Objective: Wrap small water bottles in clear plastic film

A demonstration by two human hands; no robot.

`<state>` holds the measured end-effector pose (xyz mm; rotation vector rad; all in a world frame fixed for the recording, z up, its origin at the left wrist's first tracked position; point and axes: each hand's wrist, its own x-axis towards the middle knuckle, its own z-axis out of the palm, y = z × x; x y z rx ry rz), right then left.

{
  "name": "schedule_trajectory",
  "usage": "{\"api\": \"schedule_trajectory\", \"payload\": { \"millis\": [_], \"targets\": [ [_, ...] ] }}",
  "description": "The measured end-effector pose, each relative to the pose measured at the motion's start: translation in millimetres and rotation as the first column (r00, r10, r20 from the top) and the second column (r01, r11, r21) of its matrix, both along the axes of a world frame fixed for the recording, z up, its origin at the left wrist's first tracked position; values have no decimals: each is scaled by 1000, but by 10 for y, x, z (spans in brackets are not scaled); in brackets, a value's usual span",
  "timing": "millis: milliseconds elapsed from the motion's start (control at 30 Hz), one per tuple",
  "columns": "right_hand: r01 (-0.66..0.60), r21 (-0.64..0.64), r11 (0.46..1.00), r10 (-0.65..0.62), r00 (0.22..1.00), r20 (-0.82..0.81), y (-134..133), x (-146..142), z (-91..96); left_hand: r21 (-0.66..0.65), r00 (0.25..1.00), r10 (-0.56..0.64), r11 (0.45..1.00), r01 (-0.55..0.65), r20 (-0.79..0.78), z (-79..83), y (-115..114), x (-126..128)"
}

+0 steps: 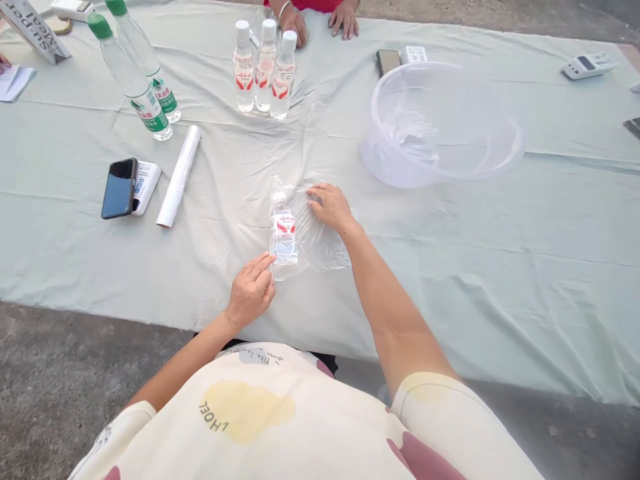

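The small water bottle [283, 230] lay on its side in front of me, its long axis running away from my body, white cap at the far end and base towards me. It rested on a sheet of clear cling film [320, 240], which spread out to the right of it, crinkled and shiny.

My left hand [250, 293] sat at the bottle's near end, fingertips pinching the film's edge against the base. My right hand [330, 207] lay flat and unclenched on the film just right of the bottle's cap end, fingers pressing the film down.

Everything sat on a pale green cloth [500, 280], wrinkled, spread over grey concrete ground [75, 360]. The bottle was transparent, with a red and white label round its middle.

Left of me lay a roll of cling film [179, 176], a black phone [119, 188] and two tall green-capped bottles [137, 73]. Three more small bottles [264, 67] stood at the far side, near another person's hands [320, 23]. A large clear plastic basin [440, 123] sat to the right.
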<state>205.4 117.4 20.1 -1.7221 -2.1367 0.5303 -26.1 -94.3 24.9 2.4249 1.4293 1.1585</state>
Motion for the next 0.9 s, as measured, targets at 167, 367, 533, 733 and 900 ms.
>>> {"api": "schedule_trajectory", "payload": {
  "millis": [167, 367, 533, 733, 900],
  "targets": [
    [319, 39, 947, -314, 944, -104, 124, 107, 192, -54, 1000, 5, 999, -5, -5, -12, -27, -30],
    [-136, 106, 985, 160, 947, -278, -997, -23, 404, -140, 995, 68, 988, -57, 75, 32, -48, 2],
    [-267, 218, 939, 287, 956, -63, -1901, -88, -4, -103, 998, 36, 994, -30, 58, 46, -2, 73],
    [-208, 276, 938, 226, 973, -35, -2277, -173, -169, 130, 979, -37, 990, 63, -198, 93, 131, 399],
    [-127, 174, 977, 128, 992, 5, -2057, 351, 128, 135, 930, -89, 980, 145, -357, 53, 211, 720]
  ]
}}
